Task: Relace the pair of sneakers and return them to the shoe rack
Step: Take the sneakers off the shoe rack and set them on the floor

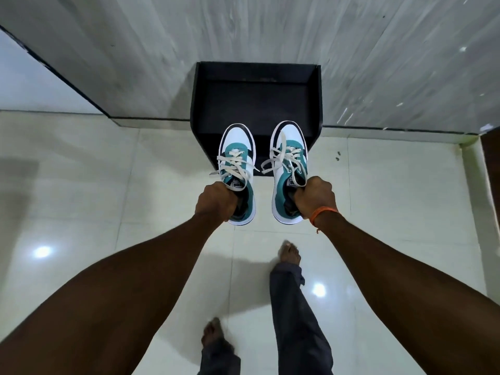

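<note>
Both sneakers, left one (237,169) and right one (288,169): white uppers, teal panels and lining, black toe trim, off-white laces. Shoe rack (255,77) plain matte black. Floor tiles (108,185) glossy cream. Wall (189,28) streaky grey, wood-grain look. Orange thread band (323,213) on the wrist. Dark grey trousers (295,307).

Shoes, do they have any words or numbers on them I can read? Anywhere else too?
"PUMA", upside down, small and partly blurred: black tongue label of the left white-and-teal laced sneaker.
Tongue label of the right white-and-teal laced sneaker: too small to read.
Black shoe rack: no text.
</note>
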